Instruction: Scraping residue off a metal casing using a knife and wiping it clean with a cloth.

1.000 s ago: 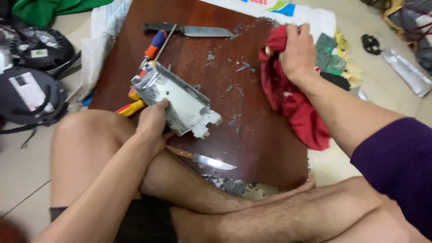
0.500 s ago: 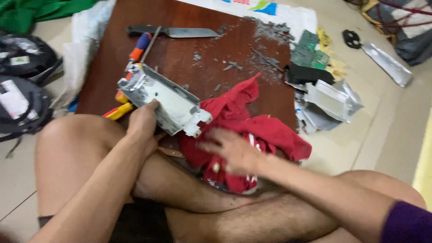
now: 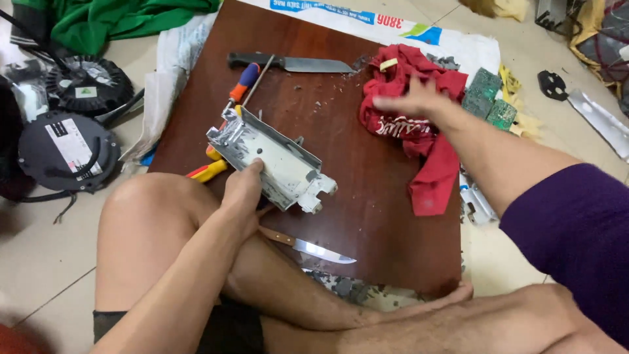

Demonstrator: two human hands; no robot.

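Note:
My left hand point(image 3: 241, 193) grips the near edge of a grey metal casing point(image 3: 272, 160) that lies on a dark brown wooden board point(image 3: 367, 216). My right hand point(image 3: 411, 99) is stretched out over the board's far right corner, resting on a crumpled red cloth point(image 3: 413, 121) with its fingers spread. A small wooden-handled knife point(image 3: 308, 246) lies by my left wrist at the board's near edge. Bits of debris are scattered on the board near the cloth.
A large black-handled knife point(image 3: 291, 63) and a screwdriver with an orange and blue handle point(image 3: 244, 82) lie at the board's far side. Yellow-red tool handles point(image 3: 208, 170) poke out under the casing. Green circuit boards point(image 3: 488, 98) sit right; black round fan units point(image 3: 65, 147) left.
My right hand has swept the red cloth from the board's near middle up to its far right corner. My left hand has stayed on the casing.

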